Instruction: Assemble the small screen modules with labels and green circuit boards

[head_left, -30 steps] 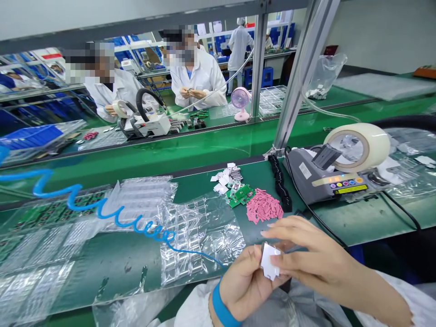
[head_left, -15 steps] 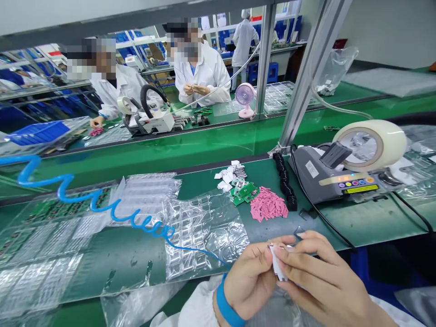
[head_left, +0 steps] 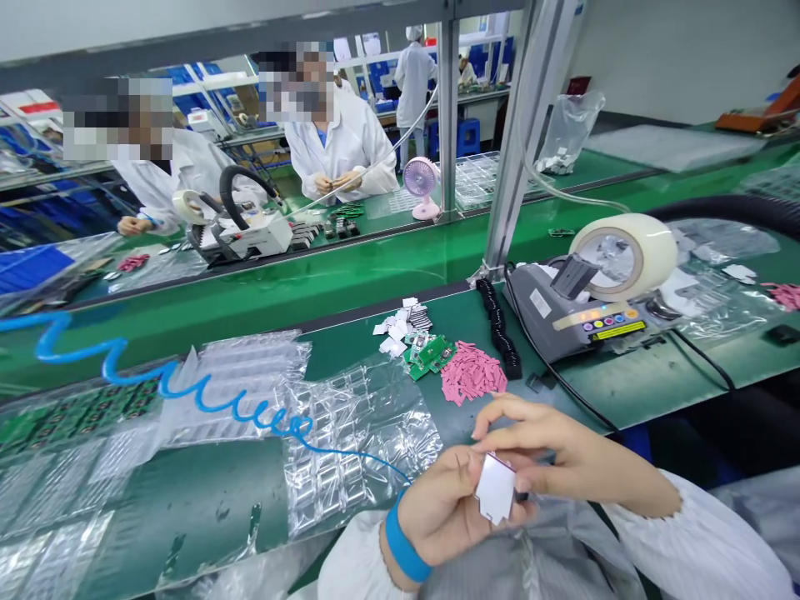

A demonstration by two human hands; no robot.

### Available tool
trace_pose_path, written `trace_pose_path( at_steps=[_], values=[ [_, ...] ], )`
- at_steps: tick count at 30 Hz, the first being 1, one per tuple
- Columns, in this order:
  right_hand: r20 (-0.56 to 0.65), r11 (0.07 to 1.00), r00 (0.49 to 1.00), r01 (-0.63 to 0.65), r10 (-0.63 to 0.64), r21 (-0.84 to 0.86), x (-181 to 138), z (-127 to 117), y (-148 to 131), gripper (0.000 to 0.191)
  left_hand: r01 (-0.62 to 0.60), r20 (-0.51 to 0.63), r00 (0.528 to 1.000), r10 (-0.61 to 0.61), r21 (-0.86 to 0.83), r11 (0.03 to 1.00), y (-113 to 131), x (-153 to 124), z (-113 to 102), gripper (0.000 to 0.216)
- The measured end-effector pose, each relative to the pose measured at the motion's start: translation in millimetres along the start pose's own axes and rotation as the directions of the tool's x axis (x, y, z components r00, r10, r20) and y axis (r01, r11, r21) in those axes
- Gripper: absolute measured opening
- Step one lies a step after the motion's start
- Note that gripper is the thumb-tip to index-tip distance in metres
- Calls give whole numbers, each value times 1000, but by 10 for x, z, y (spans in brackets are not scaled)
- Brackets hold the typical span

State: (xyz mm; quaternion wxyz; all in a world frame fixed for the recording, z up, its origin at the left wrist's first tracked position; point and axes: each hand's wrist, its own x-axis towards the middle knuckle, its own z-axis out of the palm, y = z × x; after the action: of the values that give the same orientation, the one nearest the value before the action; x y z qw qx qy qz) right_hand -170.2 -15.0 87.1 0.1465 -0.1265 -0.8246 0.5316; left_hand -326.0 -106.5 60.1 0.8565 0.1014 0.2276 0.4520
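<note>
A small flat piece with a white face, a notched outline and a dark reddish edge (head_left: pixel 496 492) is tilted up in front of me. My left hand (head_left: pixel 441 508), with a blue wrist strap (head_left: pixel 405 546), holds it between thumb and fingers. From the right, my right hand (head_left: pixel 547 442) closes on its edge, the thumb against the side and the fingers bent over the top. Something small and black (head_left: pixel 521 497) shows beside that thumb; the fingers hide most of it. Nearest on the bench lie pink strips (head_left: pixel 473 372), green circuit boards (head_left: pixel 431 356) and white pieces (head_left: pixel 395 327).
A tape dispenser (head_left: pixel 550 312) with a big roll stands at right, beside a row of black parts (head_left: pixel 498 325). Clear plastic trays (head_left: pixel 350 442) and a coiled blue cord (head_left: pixel 206 396) lie at left. Co-workers in white coats (head_left: pixel 341 133) sit across the bench.
The view has swung to the right. The piece has turned so its white face shows more fully; my right hand's fingers have lifted off that face toward its top and right edge.
</note>
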Motion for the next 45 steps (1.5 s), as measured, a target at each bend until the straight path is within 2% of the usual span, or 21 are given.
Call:
trace_pose_path(
  at_steps=[3,5,7,9,11,13,15,18,20,22,24,25,30,35,37,41,42,45],
  values=[
    [-100,999,994,48,-50,-22,9,-2,63,51,-15,-49,999,21,127,992,21,13,15,52],
    [-153,990,985,60,-79,-127,-12,-21,79,53,-79,-130,985,117,268,960,55,4,28,40],
    [-158,960,985,18,-65,-278,-34,-45,65,45,-172,-151,949,276,486,857,96,-12,31,30],
    [-143,908,989,-37,-26,-417,-35,-59,29,34,-235,-68,923,378,678,696,131,-26,25,27],
    [-130,866,992,-69,5,-495,-12,-60,-17,27,-242,10,923,386,794,558,153,-33,15,28],
    [-132,853,991,-83,17,-515,16,-56,-58,26,-209,10,936,353,822,530,165,-36,9,25],
    [-166,882,986,-90,14,-462,27,-56,-81,27,-202,-6,938,347,803,561,169,-45,8,26],
    [-338,957,941,-114,18,-266,-8,-40,-62,29,-248,-26,945,327,597,763,168,-79,8,33],
    [-507,979,858,-162,80,-120,-41,4,-13,29,-259,-35,954,297,401,879,170,-108,7,36],
    [-625,976,760,-218,179,15,-58,74,53,25,-260,-39,959,280,269,928,176,-130,5,35],
    [-667,965,703,-238,247,106,-58,145,117,23,-257,-44,962,269,180,950,181,-142,-2,35],
    [-668,963,696,-236,263,133,-55,172,143,24,-251,-43,965,259,139,958,181,-145,-8,36],
    [-631,970,737,-190,242,151,-37,197,190,23,-217,12,976,217,-24,976,161,-150,-47,41],
    [-579,983,794,-163,184,89,-21,167,122,16,-230,27,973,231,-9,973,149,-156,-15,41],
    [-593,988,793,-152,137,25,-39,152,42,17,-228,24,973,228,-5,974,153,-157,15,41],
    [-655,993,754,-102,40,-57,-102,101,-207,14,-238,-30,970,240,66,969,142,-144,40,38],
    [-640,993,768,-92,20,-79,-106,90,-273,14,-239,-49,969,243,72,968,131,-138,36,38],
    [-495,991,869,-54,-12,-120,-64,80,-422,16,-213,-99,972,215,29,977,83,-118,17,41]
  ],
)
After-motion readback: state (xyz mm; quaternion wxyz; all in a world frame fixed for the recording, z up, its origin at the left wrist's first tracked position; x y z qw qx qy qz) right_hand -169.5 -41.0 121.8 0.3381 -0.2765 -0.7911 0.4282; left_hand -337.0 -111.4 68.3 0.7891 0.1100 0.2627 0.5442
